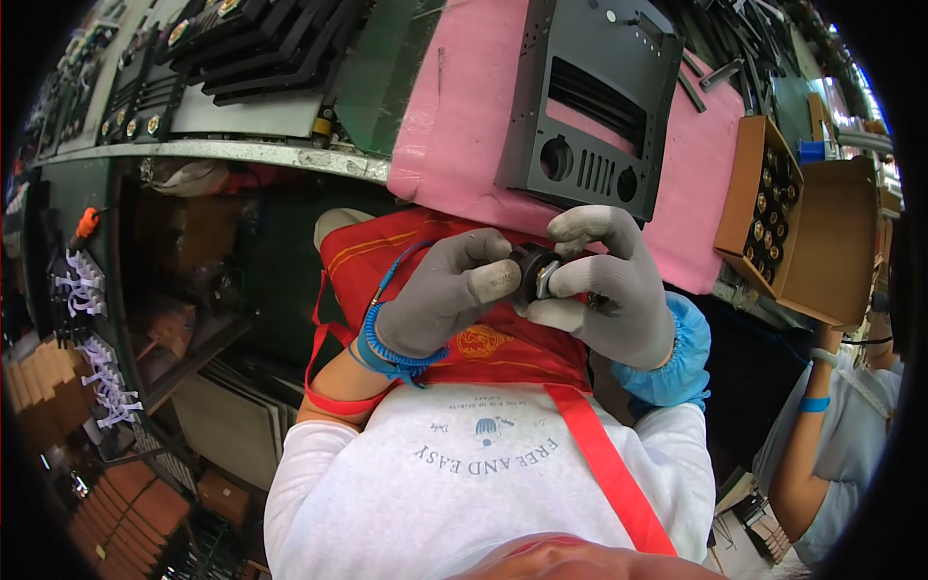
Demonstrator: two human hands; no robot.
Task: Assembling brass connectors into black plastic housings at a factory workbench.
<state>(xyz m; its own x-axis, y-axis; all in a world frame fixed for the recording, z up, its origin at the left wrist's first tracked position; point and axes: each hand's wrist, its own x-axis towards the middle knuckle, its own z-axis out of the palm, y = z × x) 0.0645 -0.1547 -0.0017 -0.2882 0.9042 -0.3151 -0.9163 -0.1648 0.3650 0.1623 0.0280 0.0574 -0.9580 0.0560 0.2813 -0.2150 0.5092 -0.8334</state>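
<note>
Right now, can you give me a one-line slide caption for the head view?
Two grey-gloved hands, left hand and right hand, hold a small round black part together above a pink mat bearing a black metal panel.

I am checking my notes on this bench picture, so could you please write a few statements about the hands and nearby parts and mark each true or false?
1. Both hands wear grey gloves. True: left hand, right hand.
2. The hands hold a small round black part together. True.
3. The black metal panel lies on a green mat. False: it lies on a pink mat.
4. The cardboard box of small round parts stands left of the panel. False: it stands to the right.
</note>
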